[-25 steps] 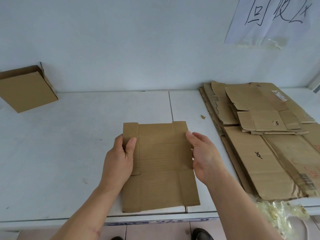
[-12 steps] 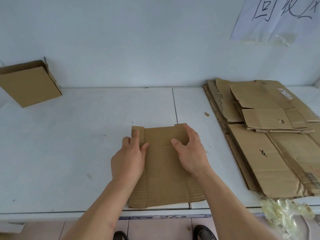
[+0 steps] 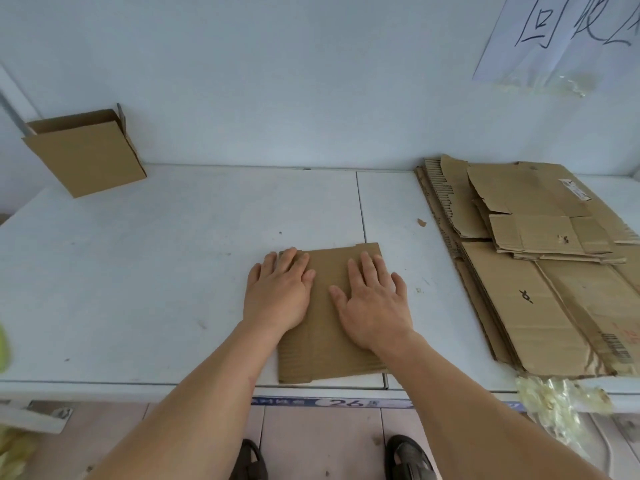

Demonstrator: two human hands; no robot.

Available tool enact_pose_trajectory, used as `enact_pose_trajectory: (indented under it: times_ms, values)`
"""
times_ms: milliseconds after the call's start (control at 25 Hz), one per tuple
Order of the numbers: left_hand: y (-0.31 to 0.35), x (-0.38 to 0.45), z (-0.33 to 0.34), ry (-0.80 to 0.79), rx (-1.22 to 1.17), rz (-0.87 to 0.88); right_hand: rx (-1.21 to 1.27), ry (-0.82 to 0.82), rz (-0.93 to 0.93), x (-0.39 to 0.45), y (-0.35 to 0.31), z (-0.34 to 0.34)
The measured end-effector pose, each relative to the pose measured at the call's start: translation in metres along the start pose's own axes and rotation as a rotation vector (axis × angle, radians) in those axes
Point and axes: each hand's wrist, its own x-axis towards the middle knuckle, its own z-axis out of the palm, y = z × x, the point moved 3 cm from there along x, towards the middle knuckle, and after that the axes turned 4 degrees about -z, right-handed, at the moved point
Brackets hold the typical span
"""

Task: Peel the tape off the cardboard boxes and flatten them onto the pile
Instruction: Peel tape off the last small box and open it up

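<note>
A flattened brown cardboard box (image 3: 327,344) lies on the white table (image 3: 156,271) near its front edge. My left hand (image 3: 278,294) rests palm down on the box's left side, fingers spread. Flat on the right side of the same box lies my right hand (image 3: 372,303), fingers apart. Neither hand grips anything. The pile of flattened boxes (image 3: 540,289) lies at the right of the table. An open, unflattened cardboard box (image 3: 85,154) stands at the back left against the wall.
A wad of peeled clear tape (image 3: 557,407) hangs over the table's front right edge. A small cardboard scrap (image 3: 421,222) lies between the box and the pile. A paper sign (image 3: 568,36) is taped on the wall. My shoes show on the tiled floor below.
The box was held up by its sides, then laid down. Both hands moved from its edges onto its top and now press it flat with open palms.
</note>
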Motion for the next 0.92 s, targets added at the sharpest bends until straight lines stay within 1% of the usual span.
enact_pose_trajectory:
  times_ms: [120, 320, 360, 440, 520, 600, 680, 800, 920]
  values:
    - [0.009, -0.001, 0.003, -0.077, -0.011, -0.074, -0.039, -0.026, 0.020, -0.044, -0.007, 0.009]
    - [0.014, -0.004, 0.003, -0.045, 0.046, -0.054, -0.015, -0.012, 0.056, -0.051, -0.009, 0.011]
    - [0.015, -0.002, 0.000, -0.052, 0.048, -0.045, -0.002, -0.019, 0.100, -0.053, -0.008, 0.009]
    - [0.020, 0.000, -0.005, -0.051, 0.039, -0.041, 0.033, -0.031, 0.245, -0.060, -0.003, 0.006]
    - [0.021, -0.005, -0.001, 0.011, -0.001, -0.074, 0.008, 0.024, 0.319, -0.066, -0.004, 0.003]
    - [0.022, -0.005, 0.004, 0.038, -0.064, -0.091, -0.023, 0.150, 0.326, -0.064, -0.007, 0.002]
    - [0.022, -0.006, 0.006, 0.054, -0.101, -0.091, 0.068, 0.211, 0.370, -0.059, -0.006, -0.002]
    - [0.022, -0.004, 0.003, 0.075, -0.129, -0.080, 0.282, 0.167, 0.466, -0.048, 0.008, -0.011]
    - [0.021, -0.004, -0.001, 0.073, -0.187, -0.108, 0.447, 0.150, 0.490, -0.036, 0.022, -0.020]
